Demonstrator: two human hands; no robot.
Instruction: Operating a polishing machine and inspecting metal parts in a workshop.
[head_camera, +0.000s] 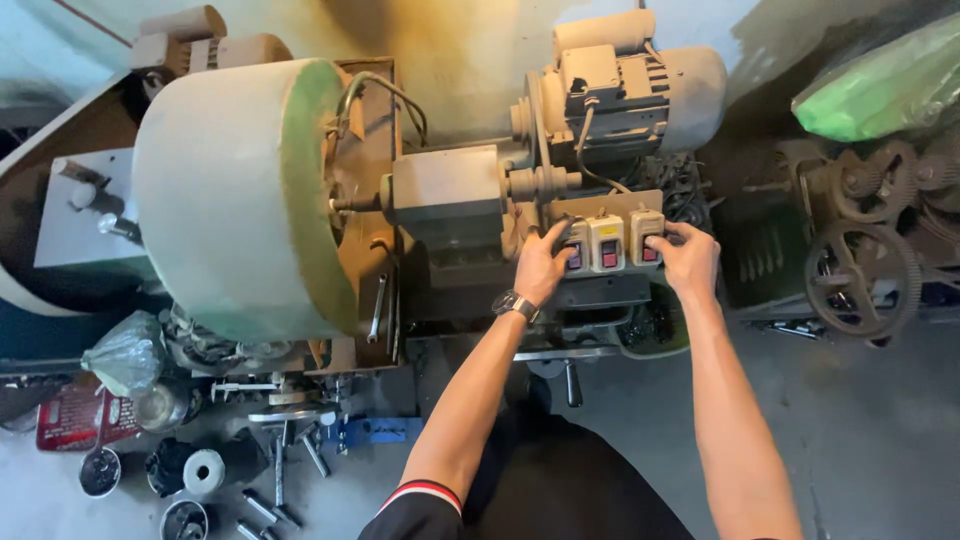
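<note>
My left hand (541, 266), with a watch on the wrist, rests on the leftmost of three cream switch boxes (607, 243), fingers over its buttons. My right hand (685, 258) touches the rightmost switch box with its fingertips. The boxes sit in a row on the front of a dusty machine, below a grey electric motor (630, 92) with pulleys. To the left is a large pale drum-shaped wheel (240, 195) with a green rim. Neither hand holds a loose object.
Metal parts, bolts, cups and a plastic bag (125, 352) lie scattered on the floor at lower left. Rusty gear wheels (860, 275) stand at the right, under a green plastic sheet (885, 85). Grey concrete floor (860, 430) spreads at lower right.
</note>
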